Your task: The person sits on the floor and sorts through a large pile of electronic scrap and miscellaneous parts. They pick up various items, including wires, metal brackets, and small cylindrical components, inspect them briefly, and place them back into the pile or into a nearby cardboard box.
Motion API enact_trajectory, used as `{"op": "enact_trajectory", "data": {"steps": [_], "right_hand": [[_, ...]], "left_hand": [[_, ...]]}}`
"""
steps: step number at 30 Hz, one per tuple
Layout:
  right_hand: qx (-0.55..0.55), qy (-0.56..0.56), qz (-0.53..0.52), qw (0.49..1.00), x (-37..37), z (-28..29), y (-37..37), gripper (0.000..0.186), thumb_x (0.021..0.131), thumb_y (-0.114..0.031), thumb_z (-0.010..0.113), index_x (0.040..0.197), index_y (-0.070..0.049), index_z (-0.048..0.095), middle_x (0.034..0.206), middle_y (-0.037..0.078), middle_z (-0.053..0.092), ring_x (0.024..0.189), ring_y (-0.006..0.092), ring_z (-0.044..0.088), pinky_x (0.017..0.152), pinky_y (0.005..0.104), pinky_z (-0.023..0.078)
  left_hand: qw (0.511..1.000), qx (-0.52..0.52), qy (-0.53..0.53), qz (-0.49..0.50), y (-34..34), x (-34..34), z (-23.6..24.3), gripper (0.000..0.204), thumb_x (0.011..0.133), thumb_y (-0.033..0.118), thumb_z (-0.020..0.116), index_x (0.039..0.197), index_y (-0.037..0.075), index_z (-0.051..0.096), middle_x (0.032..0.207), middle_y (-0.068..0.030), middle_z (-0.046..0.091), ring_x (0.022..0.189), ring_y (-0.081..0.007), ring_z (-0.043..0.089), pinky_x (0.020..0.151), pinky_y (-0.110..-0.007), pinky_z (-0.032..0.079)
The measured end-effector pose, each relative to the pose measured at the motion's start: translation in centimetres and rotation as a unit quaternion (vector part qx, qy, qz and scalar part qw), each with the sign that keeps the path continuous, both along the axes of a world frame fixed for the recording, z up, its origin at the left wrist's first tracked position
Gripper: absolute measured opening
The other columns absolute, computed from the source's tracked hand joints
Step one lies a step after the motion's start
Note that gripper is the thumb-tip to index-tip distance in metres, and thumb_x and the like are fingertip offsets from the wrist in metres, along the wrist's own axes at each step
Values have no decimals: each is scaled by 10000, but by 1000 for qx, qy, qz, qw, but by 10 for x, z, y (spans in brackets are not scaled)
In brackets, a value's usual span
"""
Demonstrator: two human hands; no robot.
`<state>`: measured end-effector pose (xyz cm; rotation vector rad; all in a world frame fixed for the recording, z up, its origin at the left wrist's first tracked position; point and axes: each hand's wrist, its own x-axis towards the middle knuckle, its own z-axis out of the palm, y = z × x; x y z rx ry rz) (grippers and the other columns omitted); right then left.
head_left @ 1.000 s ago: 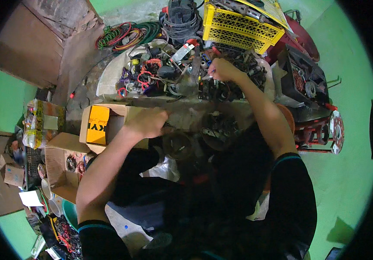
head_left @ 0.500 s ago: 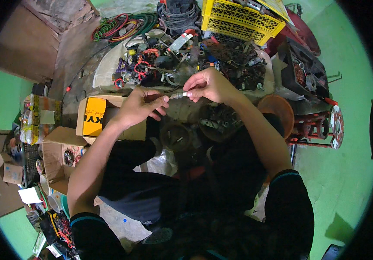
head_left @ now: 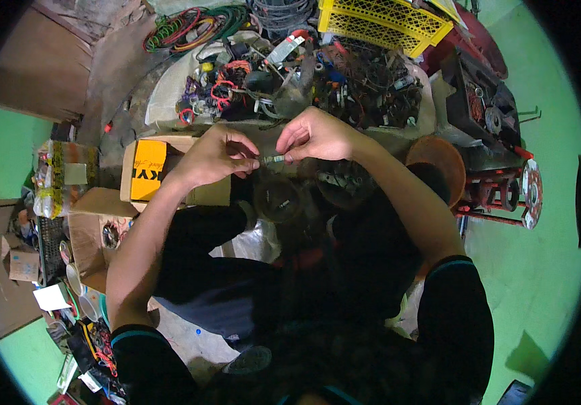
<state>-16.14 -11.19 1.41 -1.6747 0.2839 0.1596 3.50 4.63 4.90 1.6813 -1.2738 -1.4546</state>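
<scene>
At left of centre sits a brown cardboard box with a yellow rectangular label on its side, more open cartons lie below it at the left edge, and a yellow slotted crate occupies the top of the frame. Since the earlier frame your hands have drawn closer at centre: your left hand and right hand each pinch one end of a small pale cylindrical part. Behind them, a pale tray holds tangled wires and small parts, and an orange bowl stands at right, contents unclear.
</scene>
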Motion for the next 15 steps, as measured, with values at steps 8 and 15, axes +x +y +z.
{"op": "enact_trajectory", "data": {"steps": [8, 15], "right_hand": [[-230, 36, 128, 964, -3, -22, 17, 327, 738, -19, 736, 1050, 14, 646, 1014, 146, 688, 972, 260, 668, 836, 366, 533], [-457, 150, 79, 873, -5, -48, -35, 307, 715, -59, 653, 1019, -17, 668, 1016, 180, 669, 972, 367, 633, 821, 436, 516]], "left_hand": [[970, 34, -173, -169, 10, -10, -29, 414, 788, 157, 758, 1145, -8, 628, 1069, -137, 687, 985, -250, 652, 886, -339, 505], [912, -86, -328, -233, 15, 6, -43, 491, 831, 206, 711, 1254, 12, 557, 1141, -202, 650, 1092, -355, 603, 942, -411, 472]]}}
